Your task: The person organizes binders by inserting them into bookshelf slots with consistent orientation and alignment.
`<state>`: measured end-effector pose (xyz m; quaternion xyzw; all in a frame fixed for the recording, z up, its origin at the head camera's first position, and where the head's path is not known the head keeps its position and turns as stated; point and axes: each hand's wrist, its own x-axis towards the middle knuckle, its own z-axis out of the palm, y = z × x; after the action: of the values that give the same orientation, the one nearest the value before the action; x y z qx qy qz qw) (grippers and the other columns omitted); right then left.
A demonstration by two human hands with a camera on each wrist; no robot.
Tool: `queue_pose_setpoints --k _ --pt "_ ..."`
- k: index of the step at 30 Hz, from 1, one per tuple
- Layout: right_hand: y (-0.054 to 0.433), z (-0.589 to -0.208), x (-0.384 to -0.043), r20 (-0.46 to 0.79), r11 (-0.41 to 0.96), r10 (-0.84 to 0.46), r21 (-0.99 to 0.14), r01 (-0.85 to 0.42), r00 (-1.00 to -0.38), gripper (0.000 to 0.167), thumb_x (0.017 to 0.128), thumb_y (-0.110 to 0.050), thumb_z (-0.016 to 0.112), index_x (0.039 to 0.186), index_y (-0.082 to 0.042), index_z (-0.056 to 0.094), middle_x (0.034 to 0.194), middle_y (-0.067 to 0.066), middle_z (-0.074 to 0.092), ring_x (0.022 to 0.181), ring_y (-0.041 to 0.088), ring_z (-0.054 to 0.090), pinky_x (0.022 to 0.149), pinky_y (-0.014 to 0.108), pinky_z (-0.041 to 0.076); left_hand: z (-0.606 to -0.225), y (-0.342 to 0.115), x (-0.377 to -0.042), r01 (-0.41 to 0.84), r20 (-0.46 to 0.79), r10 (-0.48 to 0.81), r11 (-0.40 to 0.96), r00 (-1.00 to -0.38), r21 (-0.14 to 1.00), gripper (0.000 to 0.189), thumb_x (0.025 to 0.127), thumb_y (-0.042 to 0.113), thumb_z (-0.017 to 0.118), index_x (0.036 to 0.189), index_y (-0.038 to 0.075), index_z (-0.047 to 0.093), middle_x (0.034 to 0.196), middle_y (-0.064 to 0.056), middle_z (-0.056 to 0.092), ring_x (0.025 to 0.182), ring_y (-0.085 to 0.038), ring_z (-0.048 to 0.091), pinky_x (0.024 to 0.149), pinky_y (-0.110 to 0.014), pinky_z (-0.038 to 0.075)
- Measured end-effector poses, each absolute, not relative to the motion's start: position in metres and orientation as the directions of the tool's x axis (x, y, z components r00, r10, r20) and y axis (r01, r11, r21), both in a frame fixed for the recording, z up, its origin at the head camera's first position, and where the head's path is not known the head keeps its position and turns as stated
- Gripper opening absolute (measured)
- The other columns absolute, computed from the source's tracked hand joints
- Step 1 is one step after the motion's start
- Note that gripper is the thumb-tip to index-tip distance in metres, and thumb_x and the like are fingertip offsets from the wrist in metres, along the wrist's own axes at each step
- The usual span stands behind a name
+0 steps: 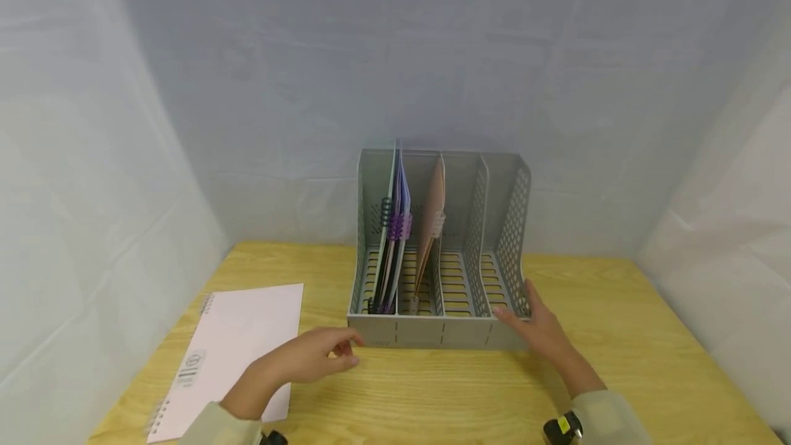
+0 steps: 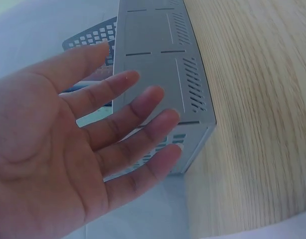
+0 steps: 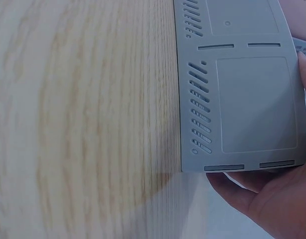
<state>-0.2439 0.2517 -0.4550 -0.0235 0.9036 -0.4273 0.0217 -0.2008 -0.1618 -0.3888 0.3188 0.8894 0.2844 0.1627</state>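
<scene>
A grey magazine file organizer (image 1: 420, 332) with tall dividers stands on the table against the back wall. My right hand (image 1: 545, 332) grips its front right corner, thumb over the front rim and fingers along the outer side. At the front left corner, my left hand (image 1: 312, 356) hovers with fingers spread and relaxed, holding nothing; the left wrist view shows its bare palm (image 2: 48, 149). Purple- and dark-ringed notebooks (image 1: 400, 191) lean upright in the leftmost compartment. A pinkish notebook (image 1: 430, 218) with clear rings tilts against the divider in the second compartment.
A pale pink spiral notebook (image 1: 241, 342) lies flat on the wooden table (image 1: 593, 335) at the left, partly under my left forearm. White sheeting (image 1: 296, 88) encloses the table at the back and on both sides.
</scene>
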Motion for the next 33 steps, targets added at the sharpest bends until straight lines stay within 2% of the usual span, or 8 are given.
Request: queue_pose_setpoints --k 7,11,16,24,29,33 --pt "0.253 -0.457 -0.245 -0.024 0.639 -0.062 -0.769 -0.021 -0.998 0.103 0.092 -0.056 0.056 0.154 -0.001 -0.005 0.155 0.033 0.009 0.139 0.053 0.018 0.110 0.063 0.022 -0.390 -0.171 -0.197 0.462 -0.107 0.633 0.659 -0.766 0.594 0.031 0.097 0.026 0.061 0.120 0.005 0.060 0.106 -0.006 0.066 0.097 -0.025 0.061 0.081 -0.043 0.052" --pt "0.254 -0.458 -0.246 -0.028 0.638 -0.062 -0.770 -0.018 -0.998 0.103 0.093 -0.057 0.055 0.154 -0.002 -0.007 0.156 0.032 0.008 0.139 0.053 0.018 0.110 0.063 0.021 -0.390 -0.173 -0.197 0.454 -0.105 0.621 0.668 -0.777 0.590 0.033 0.097 0.029 0.061 0.120 0.006 0.061 0.105 -0.004 0.065 0.097 -0.024 0.061 0.080 -0.043 0.052" --pt "0.253 -0.458 -0.246 -0.027 0.633 -0.071 -0.774 -0.024 -0.997 0.103 0.093 -0.057 0.055 0.154 -0.004 -0.008 0.156 0.032 0.007 0.139 0.053 0.017 0.110 0.064 0.021 -0.391 -0.180 -0.198 0.450 -0.088 0.601 0.680 -0.795 0.579 0.033 0.096 0.028 0.062 0.119 0.005 0.060 0.105 -0.006 0.065 0.097 -0.027 0.061 0.080 -0.046 0.051" --pt "0.252 -0.457 -0.247 -0.015 0.630 -0.074 -0.775 -0.036 -0.997 0.102 0.093 -0.056 0.055 0.154 -0.003 -0.008 0.156 0.032 0.007 0.139 0.052 0.018 0.110 0.063 0.022 -0.391 -0.195 -0.200 0.389 -0.080 0.539 0.696 -0.839 0.604 0.037 0.095 0.025 0.063 0.123 0.002 0.058 0.119 -0.019 0.062 0.106 -0.040 0.059 0.086 -0.055 0.050" --pt "0.252 -0.456 -0.247 -0.009 0.631 -0.075 -0.774 -0.041 -0.997 0.102 0.093 -0.055 0.056 0.154 -0.002 -0.006 0.155 0.033 0.009 0.138 0.053 0.019 0.110 0.063 0.022 -0.391 -0.205 -0.201 0.328 -0.087 0.462 0.737 -0.883 0.591 0.041 0.094 0.023 0.065 0.126 0.000 0.055 0.122 -0.022 0.059 0.108 -0.041 0.057 0.085 -0.054 0.050" --pt "0.253 -0.458 -0.247 -0.015 0.631 -0.074 -0.775 -0.036 -0.997 0.102 0.093 -0.055 0.056 0.154 -0.002 -0.007 0.156 0.033 0.008 0.138 0.053 0.020 0.110 0.063 0.022 -0.392 -0.210 -0.200 0.297 -0.105 0.439 0.746 -0.892 0.595 0.044 0.093 0.025 0.066 0.127 0.000 0.054 0.122 -0.024 0.059 0.107 -0.042 0.057 0.084 -0.054 0.050"
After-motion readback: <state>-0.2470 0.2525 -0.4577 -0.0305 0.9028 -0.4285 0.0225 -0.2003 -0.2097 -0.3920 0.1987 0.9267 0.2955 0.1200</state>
